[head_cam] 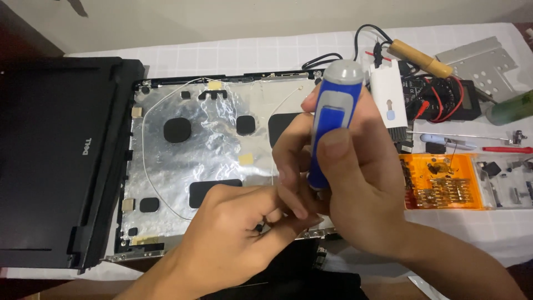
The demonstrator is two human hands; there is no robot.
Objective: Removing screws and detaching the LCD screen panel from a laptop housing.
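Far left: black laptop base (53,161), closed face up, pushed aside on the white tablecloth (250,55), touching the edge of the opened display lid. Next to it: laptop lid back cover (222,111), lying inner side up, lined with crinkled silver foil, dotted with black foam pads and threaded by a thin white antenna wire (145,150) along its left part (flat on the table, likely so the inside stays reachable).

Centre, low: left hand (233,239), fingers curled and pinched together near the lower edge of the cover, right at the spot where the tool's tip would meet it; whether something small sits between the fingertips, impossible to tell. Probably there to steady the tip.

Just right of that: right hand (355,189), wrapped closed around a blue and grey screwdriver (332,119), held upright with the grey cap on top, thumb pressed along the blue handle, tip hidden behind the left fingers. Upright for pressing straight down, by the look of it.

Further right: white rectangular device (387,94), wooden-handled soldering iron (419,58) with black cord, multimeter (444,97) with red leads, orange bit tray (444,186) full of metal bits (close to the working hand), clear parts box (508,183), red-handled tool (508,149), grey metal bracket (483,61) at the back corner.
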